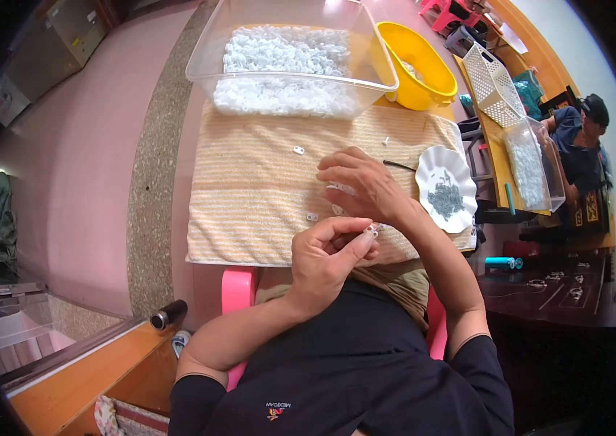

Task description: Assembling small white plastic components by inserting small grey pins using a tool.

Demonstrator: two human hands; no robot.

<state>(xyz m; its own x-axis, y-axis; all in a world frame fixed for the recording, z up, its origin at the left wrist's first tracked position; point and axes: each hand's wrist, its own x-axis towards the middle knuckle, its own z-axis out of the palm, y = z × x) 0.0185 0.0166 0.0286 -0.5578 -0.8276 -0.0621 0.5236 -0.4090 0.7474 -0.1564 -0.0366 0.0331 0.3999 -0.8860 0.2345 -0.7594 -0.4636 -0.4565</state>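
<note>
Left hand: the left hand (326, 254) is raised over the near edge of the towel (250, 196), thumb and forefinger pinched on a small white clip (372, 231).
Right hand: the right hand (359, 183) lies palm down on the towel just beyond the left, fingers curled over small white parts; whether it grips any of them cannot be told.
Towel: striped, orange and cream, spread across the work surface in front of the person.
Loose parts: one white piece (299, 150) lies alone farther out on the towel; another (312, 216) sits near the left thumb.
Bin: a clear bin (206, 62) heaped with white parts stands at the towel's far edge.
Bowl: a yellow bowl (424, 73) is just right of the bin.
Dish: a white scalloped dish (431, 163) holding small grey pieces rests at the towel's right edge, close to the right hand.
Background: another person (577, 138) sits at far right beside a white basket (493, 83).
</note>
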